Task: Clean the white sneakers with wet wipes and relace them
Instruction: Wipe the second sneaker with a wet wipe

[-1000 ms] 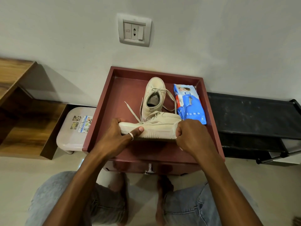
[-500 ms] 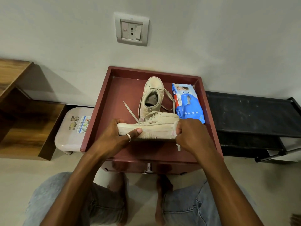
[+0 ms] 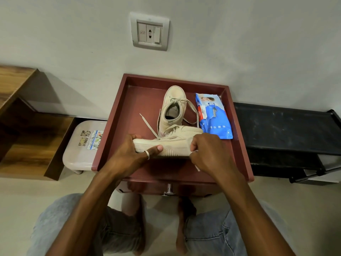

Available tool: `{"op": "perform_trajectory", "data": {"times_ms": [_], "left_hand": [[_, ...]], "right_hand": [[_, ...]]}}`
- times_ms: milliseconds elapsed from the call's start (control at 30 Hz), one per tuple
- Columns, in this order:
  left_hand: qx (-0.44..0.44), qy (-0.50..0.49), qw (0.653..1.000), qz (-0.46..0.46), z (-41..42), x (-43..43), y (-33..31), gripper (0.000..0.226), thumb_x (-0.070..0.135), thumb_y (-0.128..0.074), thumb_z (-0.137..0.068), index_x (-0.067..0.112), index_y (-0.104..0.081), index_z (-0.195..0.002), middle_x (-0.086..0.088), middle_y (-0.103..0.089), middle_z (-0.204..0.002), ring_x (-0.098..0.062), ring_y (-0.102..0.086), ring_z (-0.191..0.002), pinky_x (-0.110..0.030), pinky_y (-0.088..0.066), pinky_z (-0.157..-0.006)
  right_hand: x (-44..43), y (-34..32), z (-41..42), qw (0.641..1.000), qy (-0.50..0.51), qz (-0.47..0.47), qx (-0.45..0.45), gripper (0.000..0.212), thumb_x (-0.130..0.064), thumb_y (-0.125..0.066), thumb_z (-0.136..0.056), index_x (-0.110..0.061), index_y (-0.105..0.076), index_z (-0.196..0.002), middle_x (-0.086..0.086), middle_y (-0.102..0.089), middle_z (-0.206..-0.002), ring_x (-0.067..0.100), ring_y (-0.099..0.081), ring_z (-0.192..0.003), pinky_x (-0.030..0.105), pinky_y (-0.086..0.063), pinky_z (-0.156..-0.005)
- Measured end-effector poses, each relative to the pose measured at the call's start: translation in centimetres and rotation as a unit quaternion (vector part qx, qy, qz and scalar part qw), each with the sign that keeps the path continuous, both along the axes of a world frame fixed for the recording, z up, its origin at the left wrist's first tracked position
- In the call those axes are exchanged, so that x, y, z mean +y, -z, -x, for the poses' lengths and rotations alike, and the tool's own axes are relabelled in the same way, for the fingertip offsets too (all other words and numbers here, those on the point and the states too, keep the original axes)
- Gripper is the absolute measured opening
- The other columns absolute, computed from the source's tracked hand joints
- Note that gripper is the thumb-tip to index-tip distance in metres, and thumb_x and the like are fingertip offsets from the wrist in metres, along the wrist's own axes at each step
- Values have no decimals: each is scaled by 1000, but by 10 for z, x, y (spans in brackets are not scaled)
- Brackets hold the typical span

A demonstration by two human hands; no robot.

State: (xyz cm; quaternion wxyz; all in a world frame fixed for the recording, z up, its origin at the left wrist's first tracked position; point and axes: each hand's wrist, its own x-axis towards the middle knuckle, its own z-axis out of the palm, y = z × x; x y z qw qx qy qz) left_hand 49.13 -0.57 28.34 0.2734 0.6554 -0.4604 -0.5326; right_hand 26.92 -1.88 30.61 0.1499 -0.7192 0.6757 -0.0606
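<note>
A white sneaker (image 3: 175,143) lies sideways across the dark red tray-top table (image 3: 114,126), its sole facing me. My left hand (image 3: 136,154) grips its left end, thumb across the sole. My right hand (image 3: 208,154) holds a white wet wipe (image 3: 192,154) bunched against the sneaker's right end; a corner of the wipe hangs below my fingers. A second white sneaker (image 3: 172,108) stands behind it, toe to the wall, laces loose. The blue wet wipes pack (image 3: 214,117) lies to its right.
The table stands against a wall with a switch plate (image 3: 149,31). A small plastic stool (image 3: 83,145) and a wooden shelf unit (image 3: 24,126) are at the left. At the right stands a black rack (image 3: 286,130). My knees are below the table's front edge.
My right hand with the wipe has shifted slightly left along the sneaker's sole edge. My left hand keeps its hold.
</note>
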Motion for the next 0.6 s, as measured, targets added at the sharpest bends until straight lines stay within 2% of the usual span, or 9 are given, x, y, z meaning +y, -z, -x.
{"op": "perform_trajectory", "data": {"times_ms": [67,167,300,367,433,500,600], "left_hand": [[5,-2,1000,-9,0,0,0,71,58,-81,-62,26,-47,-116,-7,-66,-109,-28,-68,-100,-47,-60,-87],[4,-5,1000,-15,-1,0,0,66,53,-82,-69,25,-46,-117,-7,-66,-108,-25,-67,-96,-48,-59,-87],[14,-9,1000,-19,1,-1,-1,64,50,-83,-72,25,-46,-117,-8,-66,-107,-20,-65,-89,-43,-60,-84],[16,-10,1000,-18,1,-1,-1,62,47,-83,-73,24,-46,-118,-8,-66,-107,-20,-64,-88,-41,-59,-82],[14,-8,1000,-23,1,-1,-1,62,48,-82,-73,25,-46,-117,-8,-65,-107,-22,-65,-92,-44,-59,-86],[11,-4,1000,-21,1,-1,-1,60,48,-82,-74,25,-46,-116,-7,-65,-107,-21,-65,-92,-46,-59,-87],[8,-3,1000,-17,1,-2,0,58,48,-82,-75,26,-46,-115,-7,-66,-107,-20,-65,-90,-44,-59,-86]], "right_hand": [[-3,1,12,998,41,-26,27,17,-13,-66,-84,-8,-66,-100,8,-66,-100,22,-63,-90,30,-54,-74],[-3,0,20,996,64,-45,45,20,-17,-66,-88,-9,-61,-106,9,-64,-105,20,-62,-92,26,-53,-73],[3,-5,0,999,-13,-5,-33,9,-15,-65,-79,-20,-67,-85,-3,-65,-93,15,-61,-87,25,-51,-66],[8,-6,-18,995,-67,-14,-67,12,-17,-63,-72,-28,-60,-73,-8,-63,-87,13,-59,-83,30,-51,-67],[8,-3,-22,996,-71,-11,-58,14,-15,-62,-71,-29,-58,-71,-6,-63,-87,15,-59,-83,32,-51,-68],[1,1,-8,999,-24,-13,-24,6,-13,-64,-75,-17,-65,-79,1,-67,-89,18,-61,-83,31,-51,-68],[-6,6,17,998,62,-24,19,16,-16,-64,-83,-10,-67,-98,7,-68,-97,20,-63,-86,25,-46,-65]]}}
